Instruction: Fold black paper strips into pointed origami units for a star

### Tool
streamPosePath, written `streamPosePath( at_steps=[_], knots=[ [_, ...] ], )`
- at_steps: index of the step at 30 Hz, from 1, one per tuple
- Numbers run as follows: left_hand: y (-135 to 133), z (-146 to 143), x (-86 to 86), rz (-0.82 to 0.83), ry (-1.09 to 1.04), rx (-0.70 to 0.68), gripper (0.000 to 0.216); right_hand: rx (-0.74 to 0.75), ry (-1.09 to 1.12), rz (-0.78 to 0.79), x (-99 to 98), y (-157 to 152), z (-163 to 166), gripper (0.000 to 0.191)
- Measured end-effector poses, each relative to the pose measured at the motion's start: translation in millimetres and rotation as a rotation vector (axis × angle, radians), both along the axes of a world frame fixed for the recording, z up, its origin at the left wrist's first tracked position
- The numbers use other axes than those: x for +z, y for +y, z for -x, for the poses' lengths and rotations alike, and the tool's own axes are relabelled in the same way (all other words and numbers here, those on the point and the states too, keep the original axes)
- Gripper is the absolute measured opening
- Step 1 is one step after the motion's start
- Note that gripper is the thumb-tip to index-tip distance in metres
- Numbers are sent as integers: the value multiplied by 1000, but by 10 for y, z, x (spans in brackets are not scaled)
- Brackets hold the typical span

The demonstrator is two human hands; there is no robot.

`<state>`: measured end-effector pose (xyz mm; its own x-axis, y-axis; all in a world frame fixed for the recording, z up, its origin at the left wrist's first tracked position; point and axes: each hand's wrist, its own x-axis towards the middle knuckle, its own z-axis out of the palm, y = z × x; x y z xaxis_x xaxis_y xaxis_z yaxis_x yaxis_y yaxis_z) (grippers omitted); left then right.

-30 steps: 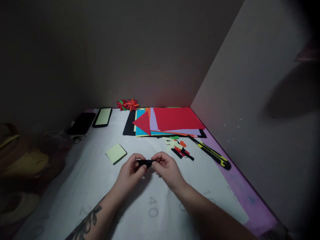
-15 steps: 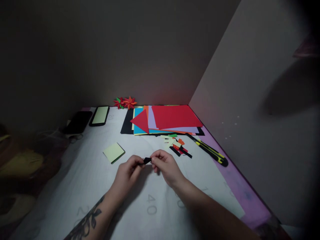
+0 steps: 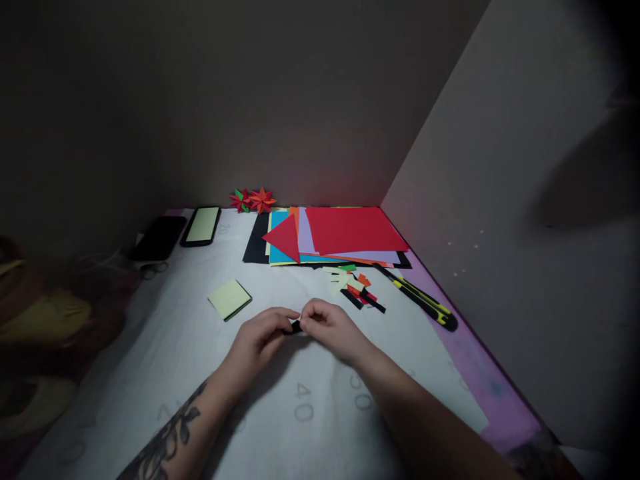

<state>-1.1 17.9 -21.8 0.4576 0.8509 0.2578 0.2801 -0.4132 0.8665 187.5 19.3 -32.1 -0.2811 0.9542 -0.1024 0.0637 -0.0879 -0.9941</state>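
Above tabletop, left hand, right hand: grip clamped on black paper, more hidden than before

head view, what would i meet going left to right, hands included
Blurred yellow thing → dark flat object → pale square papers → left hand → small black piece → right hand → black-and-yellow cutter.

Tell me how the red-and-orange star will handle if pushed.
The red-and-orange star is probably light, as its facets look like folded paper. Its narrow points would likely bend if squeezed. With spikes jutting around it, a push could tip it into the red-and-green star beside it.
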Motion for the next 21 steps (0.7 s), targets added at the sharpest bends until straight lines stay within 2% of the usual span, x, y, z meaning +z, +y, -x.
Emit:
streamPosePath(
  at_steps=[4,7,9,11,13,16,19,21],
  knots=[
    [-26,-39,20,96,-34,24,9,54,-158,-237,49,-7,-21,10],
    [-46,-79,9,195,-70,91,9,41,-235,-324,47,-19,-16,12],
    [-49,-102,8,243,-58,131,16,21,-264,-337,34,-28,-6,11],
    [-41,-119,14,265,-27,152,14,-4,-248,-302,17,-39,12,11],
    [-30,-131,18,295,-17,187,10,-26,-179,-233,3,-49,37,11],
    [-16,-146,4,377,-84,265,16,-52,-85,-175,-6,-57,79,7],
    [-13,-154,-10,443,-168,300,20,-130,-153,-218,-6,-55,109,3],
    [-18,-156,0,456,-171,286,19,-165,-230,-265,-5,-55,117,9]
  ],
)
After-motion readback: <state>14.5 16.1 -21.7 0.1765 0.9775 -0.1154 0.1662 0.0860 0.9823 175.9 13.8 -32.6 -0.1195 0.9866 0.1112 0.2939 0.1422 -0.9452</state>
